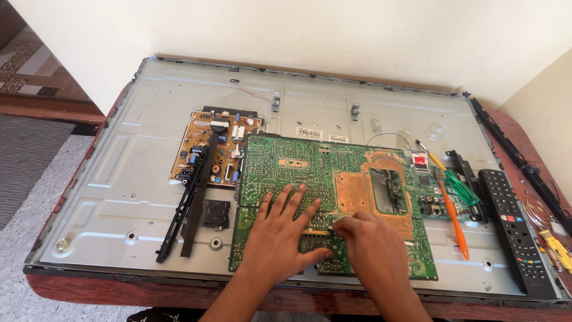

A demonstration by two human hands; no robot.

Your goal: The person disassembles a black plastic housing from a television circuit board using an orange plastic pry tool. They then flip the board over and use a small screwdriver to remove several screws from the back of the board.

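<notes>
A wooden table [119,293] against a pale wall carries a big metal panel [119,179] filling the frame. Lower centre lies a green circuit board [286,167], solder side up. The left hand [280,235] presses flat, fingers spread, likely steadying it; the right hand [372,244] pinches something small at its middle. Right of the board lie a remote [515,229] and screwdrivers [456,209].

Two small white rectangular labels with black bars are stuck on the grey metal back panel [119,173]. The first label [309,133] lies just above the green circuit board [280,173]; the second label [338,138] sits right beside it, nearer the board's top edge.
</notes>
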